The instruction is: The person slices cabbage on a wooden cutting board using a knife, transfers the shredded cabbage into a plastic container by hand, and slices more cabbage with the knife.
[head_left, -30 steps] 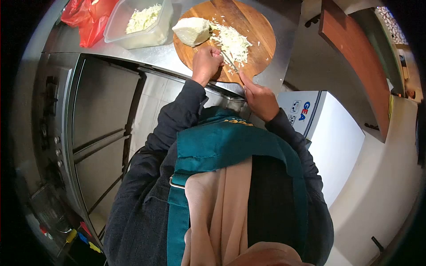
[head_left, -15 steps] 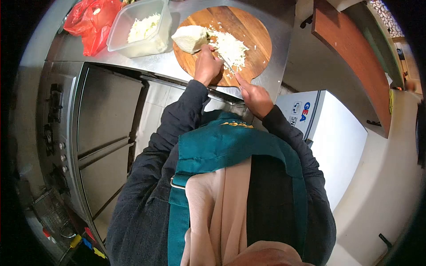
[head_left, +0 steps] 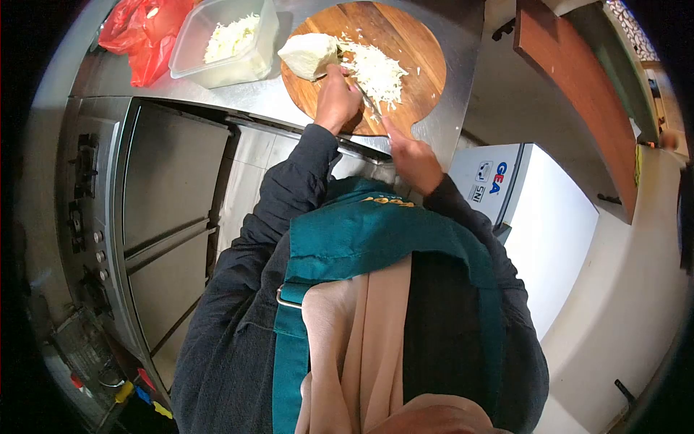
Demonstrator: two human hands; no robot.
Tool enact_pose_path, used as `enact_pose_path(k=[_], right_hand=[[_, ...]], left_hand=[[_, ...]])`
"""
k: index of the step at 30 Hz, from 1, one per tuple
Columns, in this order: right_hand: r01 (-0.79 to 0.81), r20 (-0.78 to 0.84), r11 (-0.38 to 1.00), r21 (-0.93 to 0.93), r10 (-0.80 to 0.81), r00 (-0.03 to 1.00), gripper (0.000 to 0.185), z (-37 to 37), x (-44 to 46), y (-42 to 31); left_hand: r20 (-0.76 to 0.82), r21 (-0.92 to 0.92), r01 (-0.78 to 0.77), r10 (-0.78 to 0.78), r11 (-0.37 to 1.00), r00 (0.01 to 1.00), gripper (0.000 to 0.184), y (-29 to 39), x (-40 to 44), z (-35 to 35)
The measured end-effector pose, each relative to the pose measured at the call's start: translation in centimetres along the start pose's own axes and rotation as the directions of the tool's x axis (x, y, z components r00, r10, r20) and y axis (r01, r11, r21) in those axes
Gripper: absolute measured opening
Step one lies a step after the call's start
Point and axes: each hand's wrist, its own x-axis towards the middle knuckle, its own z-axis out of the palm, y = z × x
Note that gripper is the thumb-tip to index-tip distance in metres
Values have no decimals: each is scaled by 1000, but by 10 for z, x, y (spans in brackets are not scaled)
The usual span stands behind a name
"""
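A pale cabbage piece (head_left: pixel 309 56) rests on the left of a round wooden board (head_left: pixel 416 36). Shredded cabbage (head_left: pixel 379 74) is heaped to its right. My left hand (head_left: pixel 337 101) is closed on the board just below the cabbage piece, its fingers bent; what they press on, if anything, is too small to make out. My right hand (head_left: pixel 413 159) grips a knife (head_left: pixel 371 103) at the board's near edge, the blade angled up and left toward my left fingers, beside the shreds.
On the steel counter (head_left: pixel 289 108) are a clear plastic tub (head_left: pixel 246 71) holding more shreds and a red plastic bag (head_left: pixel 148 50). A stove (head_left: pixel 97 195) is at left. A white fridge-like appliance (head_left: pixel 553 224) and a brown wooden panel (head_left: pixel 578 87) are at right.
The whole view has shifted slightly. My hands keep close to the same places on the board, with small shifts of the knife and my left fingers.
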Motion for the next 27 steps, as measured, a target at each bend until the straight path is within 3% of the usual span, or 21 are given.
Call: enact_pose_path(k=[3,6,9,11,12,14,15,17,21,24,26,27], right_hand=[[-104,25,979,-174,110,994,44,3,4,-8],[-50,57,998,-40,52,997,42,-13,8,-5],[44,-82,999,14,-42,996,41,-23,4,0],[169,-110,975,-143,-185,977,40,-29,3,3],[209,-119,958,-195,-234,965,40,-31,3,1],[76,-82,997,27,-74,994,41,-34,-2,-10],[80,-91,996,31,-77,993,41,-31,-3,-11],[-36,94,999,12,34,995,42,-20,-6,-9],[-8,73,998,58,4,997,43,-23,8,0],[-61,33,995,84,58,998,42,-23,21,3],[79,45,991,106,-84,995,42,-15,27,4],[79,38,991,104,-84,996,42,-13,31,6]], left_hand=[[26,-6,55,-55,998,998,37,-2,2,1],[0,42,26,-26,999,1000,37,11,-7,-6],[-31,67,-29,31,997,999,33,11,-12,-2],[95,-250,-42,68,967,993,31,14,-17,-2],[56,-253,-77,94,964,994,30,16,-17,-4],[36,-218,-97,108,971,994,29,15,-17,-19],[21,-188,-116,122,975,992,27,17,-16,-32],[-8,-206,-128,129,970,992,23,19,-11,-55],[-105,-129,-249,236,960,966,20,25,8,-89],[-12,-39,-294,294,955,956,20,38,42,-97],[162,357,-643,633,678,757,19,45,76,-90],[304,440,-656,586,613,752,20,55,89,-86]])
